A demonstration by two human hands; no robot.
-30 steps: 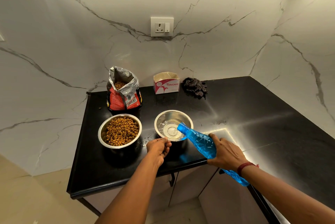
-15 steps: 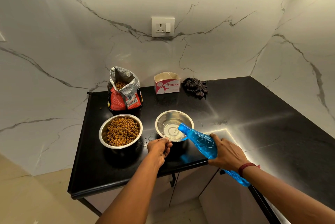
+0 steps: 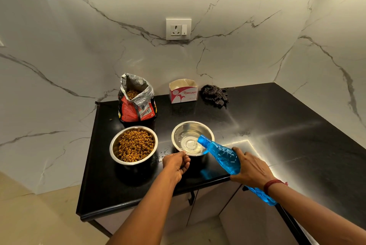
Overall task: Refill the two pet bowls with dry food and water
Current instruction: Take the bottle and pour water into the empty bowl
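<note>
Compared with the frame half a second earlier, the scene is nearly unchanged: both hands, both bowls and the bottle keep their places, and the only visible difference is a thin stream of water now falling from the bottle mouth, with slightly more water pooled in the right bowl.

The right hand [image 3: 250, 167] is closed around the middle of the blue bottle [image 3: 223, 154], fingers wrapped over its upper side. The bottle is tilted, its open mouth over the near-right rim of the water bowl [image 3: 192, 138]. The left hand [image 3: 176, 163] is curled, fingertips pinching the near rim of that same bowl.

The water bowl stands on the black counter [image 3: 277, 126], near the front edge, holding a shallow layer of water. Just beside it to the left, apart from it, the food bowl [image 3: 133, 145] is filled with brown kibble. Small droplets lie on the counter between the two bowls.

Behind the food bowl the opened food bag [image 3: 137, 100] stands upright, kibble visible inside. Against the wall are a small cardboard box [image 3: 183, 91] and a crumpled dark cloth [image 3: 214, 95]. A wall socket [image 3: 178, 29] sits above.

Limits of view: the bottle's base passes behind the right wrist and is only partly seen below it. The right palm and thumb are hidden by the bottle. Whether the bottle neck touches the bowl rim cannot be told. The water level inside the bottle is unreadable. Strong glare washes out part of the counter to the right.
</note>
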